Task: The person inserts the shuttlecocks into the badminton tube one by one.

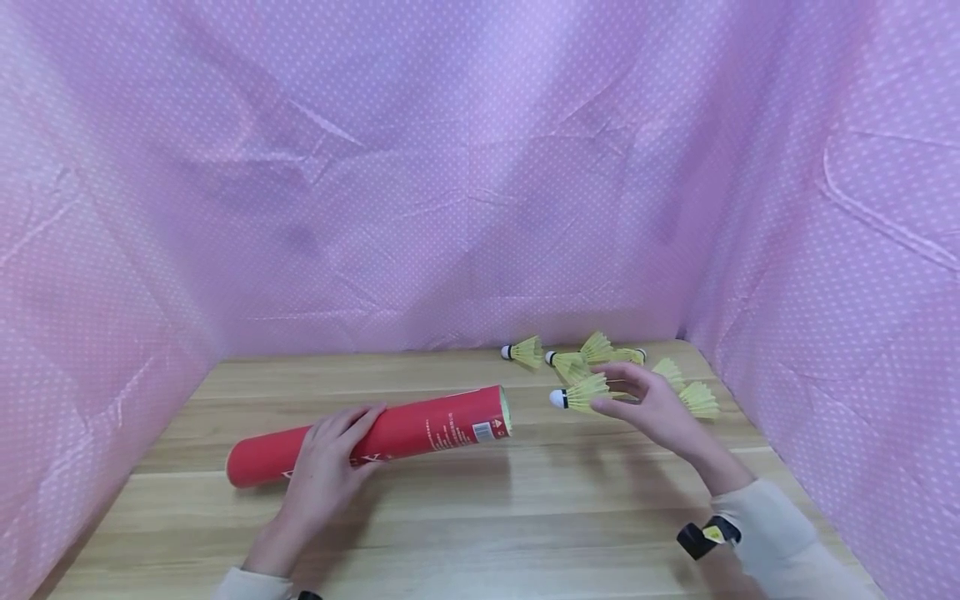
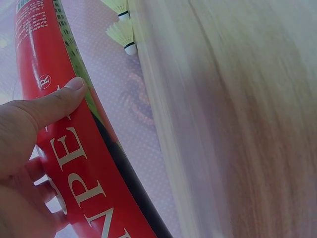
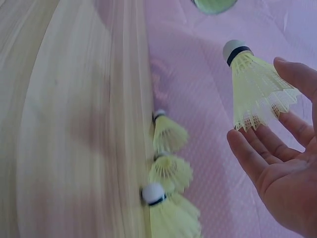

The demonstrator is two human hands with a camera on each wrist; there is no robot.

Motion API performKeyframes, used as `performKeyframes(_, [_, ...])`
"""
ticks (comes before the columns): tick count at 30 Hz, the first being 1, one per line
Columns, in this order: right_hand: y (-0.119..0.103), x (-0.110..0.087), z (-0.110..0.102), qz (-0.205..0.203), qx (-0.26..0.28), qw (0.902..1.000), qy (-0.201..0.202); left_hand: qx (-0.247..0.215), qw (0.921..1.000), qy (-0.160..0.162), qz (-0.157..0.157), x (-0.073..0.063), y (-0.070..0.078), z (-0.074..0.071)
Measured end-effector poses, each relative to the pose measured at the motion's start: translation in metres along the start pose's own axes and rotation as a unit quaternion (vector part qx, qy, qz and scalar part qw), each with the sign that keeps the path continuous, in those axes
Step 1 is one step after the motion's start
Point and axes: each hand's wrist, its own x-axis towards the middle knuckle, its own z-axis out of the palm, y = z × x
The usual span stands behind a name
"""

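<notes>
My left hand grips a red cardboard shuttlecock tube around its middle, tilted so its right end is higher. In the left wrist view the thumb lies across the tube's printed letters. The tube's pale green end faces right. By its skirt, my right hand holds a yellow shuttlecock with a white cork and black band, cork pointing left toward the tube. In the right wrist view, thumb and fingers meet the skirt near its wide rim.
Several yellow shuttlecocks lie at the back right of the wooden table, one shuttlecock farthest left, another shuttlecock right of my hand. Pink dotted cloth hangs behind the table and along both sides.
</notes>
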Motion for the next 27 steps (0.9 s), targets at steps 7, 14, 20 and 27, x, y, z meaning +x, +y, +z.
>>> performKeyframes(7, [-0.012, 0.007, 0.019, -0.012, 0.007, 0.9999, -0.006, 0.007, 1.0, 0.002, 0.007, 0.0, 0.0, 0.001])
performKeyframes(14, [-0.022, 0.014, 0.039, -0.013, 0.045, 0.9986, -0.026, 0.002, 1.0, 0.0, 0.006, 0.001, 0.002, 0.004])
performKeyframes(20, [-0.027, 0.019, 0.055, -0.024, 0.057, 0.9975, -0.035, -0.005, 1.0, -0.003, 0.006, 0.002, 0.005, 0.005])
performKeyframes(27, [-0.032, 0.022, 0.066, -0.061, 0.102, 0.991, -0.061, -0.008, 1.0, -0.003, 0.002, 0.003, 0.006, 0.006])
